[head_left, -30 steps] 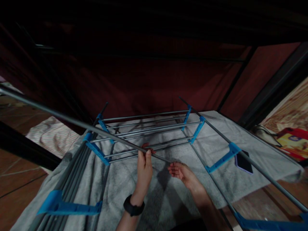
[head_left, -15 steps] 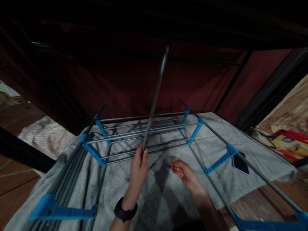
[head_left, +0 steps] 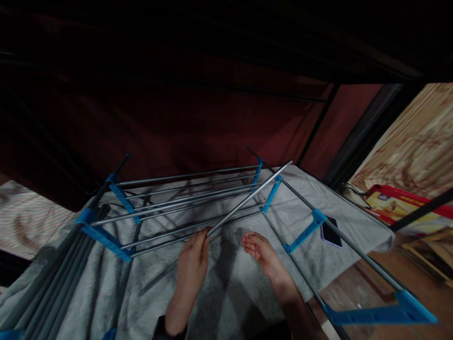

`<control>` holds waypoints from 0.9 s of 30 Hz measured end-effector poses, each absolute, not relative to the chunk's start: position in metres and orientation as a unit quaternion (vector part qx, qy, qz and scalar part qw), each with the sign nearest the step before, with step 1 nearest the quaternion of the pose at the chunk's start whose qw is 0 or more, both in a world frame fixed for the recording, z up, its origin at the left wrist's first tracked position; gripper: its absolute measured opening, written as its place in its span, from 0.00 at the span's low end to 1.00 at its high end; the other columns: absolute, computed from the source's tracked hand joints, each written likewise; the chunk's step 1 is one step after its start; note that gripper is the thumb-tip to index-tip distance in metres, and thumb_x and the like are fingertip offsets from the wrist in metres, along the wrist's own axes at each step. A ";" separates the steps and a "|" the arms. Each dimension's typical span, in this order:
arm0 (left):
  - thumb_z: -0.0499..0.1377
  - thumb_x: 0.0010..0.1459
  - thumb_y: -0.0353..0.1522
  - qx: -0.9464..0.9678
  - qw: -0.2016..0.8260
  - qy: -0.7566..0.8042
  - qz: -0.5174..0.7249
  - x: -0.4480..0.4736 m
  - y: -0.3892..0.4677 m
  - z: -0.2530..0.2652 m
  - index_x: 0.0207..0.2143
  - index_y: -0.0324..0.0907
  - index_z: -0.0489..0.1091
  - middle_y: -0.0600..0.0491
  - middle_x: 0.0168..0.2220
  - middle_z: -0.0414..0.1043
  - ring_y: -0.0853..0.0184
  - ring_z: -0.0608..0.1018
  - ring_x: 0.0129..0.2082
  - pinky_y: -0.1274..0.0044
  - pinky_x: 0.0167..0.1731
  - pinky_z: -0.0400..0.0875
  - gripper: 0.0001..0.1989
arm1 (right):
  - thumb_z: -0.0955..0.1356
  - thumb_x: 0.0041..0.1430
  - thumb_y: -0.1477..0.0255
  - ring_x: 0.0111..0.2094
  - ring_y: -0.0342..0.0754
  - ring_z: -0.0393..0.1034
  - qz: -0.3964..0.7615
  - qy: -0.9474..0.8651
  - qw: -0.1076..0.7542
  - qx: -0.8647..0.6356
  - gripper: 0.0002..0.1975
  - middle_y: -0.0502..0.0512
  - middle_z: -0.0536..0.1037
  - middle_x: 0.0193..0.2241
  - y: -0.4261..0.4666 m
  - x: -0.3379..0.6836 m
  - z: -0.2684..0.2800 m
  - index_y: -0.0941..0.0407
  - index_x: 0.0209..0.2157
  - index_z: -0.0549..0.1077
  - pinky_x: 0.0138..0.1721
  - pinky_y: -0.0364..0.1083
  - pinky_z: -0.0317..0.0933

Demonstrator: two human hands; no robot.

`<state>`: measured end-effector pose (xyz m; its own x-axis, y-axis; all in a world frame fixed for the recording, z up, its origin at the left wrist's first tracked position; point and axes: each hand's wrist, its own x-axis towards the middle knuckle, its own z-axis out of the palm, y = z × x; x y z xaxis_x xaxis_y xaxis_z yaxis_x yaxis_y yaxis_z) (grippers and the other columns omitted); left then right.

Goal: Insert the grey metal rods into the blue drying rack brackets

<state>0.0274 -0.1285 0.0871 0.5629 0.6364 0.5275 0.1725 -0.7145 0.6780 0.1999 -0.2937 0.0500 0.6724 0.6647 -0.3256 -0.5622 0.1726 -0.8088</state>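
My left hand (head_left: 193, 259) is closed round a grey metal tube (head_left: 244, 202), which slants up to the right across the rack frame. Its lower end pokes out to the left of the hand, over the cloth. My right hand (head_left: 260, 252) holds nothing, its fingers loosely curled and apart, palm turned toward the left. Ahead of both hands stands a rack frame of grey tubes (head_left: 198, 193) joined by blue plastic brackets (head_left: 272, 193). Another blue bracket (head_left: 306, 233) links two long tubes on the right.
Several loose tubes (head_left: 58, 278) lie side by side at the left. Everything rests on a grey cloth (head_left: 244, 283). A phone (head_left: 331, 232) lies beside the right-hand tube. Beyond the cloth sits a red and yellow box (head_left: 399, 205). Dark red fabric (head_left: 198, 132) hangs behind.
The tube in my left hand has swung from nearly upright to a low slant toward the right. My right hand stays about as it was. The view has turned slightly right.
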 end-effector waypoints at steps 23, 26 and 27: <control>0.48 0.72 0.32 0.936 0.084 0.245 0.240 -0.005 -0.124 0.020 0.56 0.43 0.77 0.45 0.50 0.83 0.54 0.85 0.46 0.62 0.46 0.79 0.21 | 0.79 0.51 0.68 0.44 0.50 0.80 0.250 0.001 0.880 -0.405 0.15 0.50 0.84 0.39 -0.302 0.227 0.057 0.53 0.41 0.79 0.51 0.50 0.73; 0.47 0.72 0.30 0.940 0.088 0.243 0.222 -0.007 -0.125 0.019 0.57 0.43 0.76 0.46 0.48 0.83 0.55 0.85 0.44 0.62 0.45 0.78 0.21 | 0.79 0.50 0.70 0.43 0.49 0.79 0.244 0.005 0.882 -0.402 0.15 0.49 0.83 0.38 -0.303 0.229 0.053 0.52 0.39 0.77 0.50 0.51 0.73; 0.46 0.72 0.29 0.941 0.087 0.243 0.218 -0.008 -0.125 0.018 0.57 0.43 0.76 0.47 0.48 0.83 0.55 0.85 0.44 0.62 0.45 0.78 0.22 | 0.79 0.50 0.70 0.42 0.49 0.78 0.245 0.003 0.881 -0.404 0.14 0.48 0.83 0.37 -0.304 0.229 0.052 0.52 0.39 0.77 0.50 0.50 0.73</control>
